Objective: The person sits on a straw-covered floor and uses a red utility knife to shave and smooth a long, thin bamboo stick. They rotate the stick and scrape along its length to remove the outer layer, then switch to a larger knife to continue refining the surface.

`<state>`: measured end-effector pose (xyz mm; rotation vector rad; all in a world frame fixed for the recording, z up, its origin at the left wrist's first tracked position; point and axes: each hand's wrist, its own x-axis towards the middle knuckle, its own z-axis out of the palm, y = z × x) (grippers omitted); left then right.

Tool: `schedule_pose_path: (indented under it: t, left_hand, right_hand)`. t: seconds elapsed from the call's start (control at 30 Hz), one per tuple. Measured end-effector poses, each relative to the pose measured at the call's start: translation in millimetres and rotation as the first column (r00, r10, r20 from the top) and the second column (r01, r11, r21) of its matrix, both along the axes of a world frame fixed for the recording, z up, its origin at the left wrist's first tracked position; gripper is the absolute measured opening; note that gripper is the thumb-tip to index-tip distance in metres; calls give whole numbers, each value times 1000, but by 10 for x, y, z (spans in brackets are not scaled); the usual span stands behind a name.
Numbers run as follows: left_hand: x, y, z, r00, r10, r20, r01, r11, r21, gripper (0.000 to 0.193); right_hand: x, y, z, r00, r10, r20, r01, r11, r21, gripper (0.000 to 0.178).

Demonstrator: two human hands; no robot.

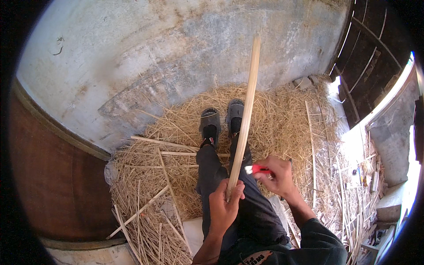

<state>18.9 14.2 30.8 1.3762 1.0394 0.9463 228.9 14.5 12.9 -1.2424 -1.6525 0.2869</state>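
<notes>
My left hand (224,207) is closed around the lower end of a long, pale split-bamboo strip (247,106). The strip stands away from me, tilted slightly right, its far end in front of the wall. Just right of its lower part, my right hand (277,175) grips a small red-handled knife (261,169). The knife's short bright end points left toward the strip and looks blurred; a small gap seems to separate them. Beneath the strip are my legs in dark trousers (260,212) and my feet in dark sandals (210,119).
Shavings (282,123) cover the ground around my feet. Loose strips (145,210) lie to the left, with more thin strips (349,212) at the right. A stained wall (176,57) rises ahead. A brown panel (57,176) stands left, and dark boards (371,48) are at upper right.
</notes>
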Motion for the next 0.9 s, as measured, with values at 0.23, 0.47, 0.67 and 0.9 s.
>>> schedule_pose_path:
  t: [0.23, 0.47, 0.67, 0.9]
  left_hand:
    - [90, 18, 163, 999, -20, -29, 21, 1000, 12, 15]
    - [128, 5, 135, 979, 112, -171, -68, 967, 244, 31]
    - [127, 0, 103, 970, 133, -201, -71, 955, 288, 31]
    - [-1, -359, -131, 951, 10, -308, 26, 993, 112, 31]
  right_hand:
    - [-142, -47, 157, 975, 1, 224, -12, 999, 50, 30]
    - [-186, -64, 225, 965, -50, 259, 32, 997, 73, 31]
    - [-182, -43, 219, 980, -68, 187, 57, 996, 62, 26]
    - [570, 496, 164, 852, -516, -94, 520, 853, 33, 21]
